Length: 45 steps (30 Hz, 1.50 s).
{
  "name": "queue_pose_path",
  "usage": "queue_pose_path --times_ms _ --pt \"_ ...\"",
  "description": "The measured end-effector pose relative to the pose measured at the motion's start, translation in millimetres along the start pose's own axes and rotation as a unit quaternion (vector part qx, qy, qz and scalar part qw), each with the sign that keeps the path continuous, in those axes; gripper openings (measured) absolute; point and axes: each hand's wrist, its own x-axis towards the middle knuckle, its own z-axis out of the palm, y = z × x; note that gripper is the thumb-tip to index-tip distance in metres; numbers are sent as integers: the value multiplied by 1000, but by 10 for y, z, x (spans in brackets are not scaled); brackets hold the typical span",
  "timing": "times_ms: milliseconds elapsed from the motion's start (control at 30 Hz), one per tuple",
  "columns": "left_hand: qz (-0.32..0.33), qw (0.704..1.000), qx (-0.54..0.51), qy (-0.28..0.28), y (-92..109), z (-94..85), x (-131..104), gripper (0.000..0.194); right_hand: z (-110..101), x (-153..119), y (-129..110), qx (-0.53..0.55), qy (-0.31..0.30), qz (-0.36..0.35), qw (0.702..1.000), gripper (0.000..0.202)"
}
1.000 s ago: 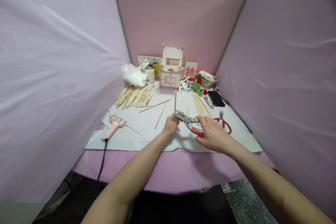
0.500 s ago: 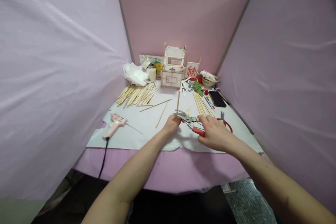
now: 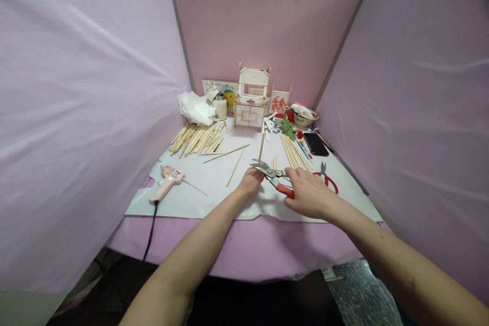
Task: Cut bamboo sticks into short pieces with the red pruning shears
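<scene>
Near the middle front of the table my left hand [image 3: 252, 181] is closed round the lower end of a thin wooden stick [image 3: 261, 147], which points up and away. My right hand [image 3: 307, 191] grips the red-handled pruning shears [image 3: 270, 170]. Their parted blades lie across the stick just above my left fingers. Whether the edges touch the wood I cannot tell. Part of the stick's lower end is hidden by the blades and my fingers. Beyond the stick stands a small stick-built frame model [image 3: 250, 112] with white panels.
Left lie a pile of sticks [image 3: 198, 137] and a pink glue gun [image 3: 168, 186] with a black cord. Right are more sticks [image 3: 294, 152], a phone [image 3: 316, 144] and red-handled scissors [image 3: 329, 179]. A jar [image 3: 220, 107] and a bowl [image 3: 304, 118] stand at the back.
The shears and my right hand have shifted slightly left. The stick's top has tipped a little to the right. My left hand stays nearly in place.
</scene>
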Motion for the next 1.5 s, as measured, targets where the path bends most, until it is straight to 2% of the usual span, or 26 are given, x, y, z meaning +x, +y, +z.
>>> queue_pose_path --times_ms 233,400,533,700,900,1033,1233,1333,1500 --pt "32 999 -20 -4 -112 2 50 35 -35 10 -4 -18 -19 4 1000 34" --pt "22 1000 1 15 -126 15 64 40 -22 32 12 -8 -36 6 999 34" --pt "12 999 43 15 -103 17 46 44 -3 63 70 2 -38 10 999 28" --pt "62 991 111 36 -22 46 -46 43 34 52 131 46 -43 31 998 26" --pt "73 987 138 35 36 69 -106 46 63 42 169 68 -51 49 995 26" --pt "105 985 116 66 26 58 -103 40 61 45 190 97 -43 44 993 24" --pt "80 993 43 71 81 65 -122 34 76 27 215 148 -47 39 987 20" --pt "55 997 36 48 170 45 -134 37 55 6 247 171 -61 42 982 20" --pt "-7 998 32 -53 285 -20 -145 38 43 -57 343 213 -85 29 973 18"
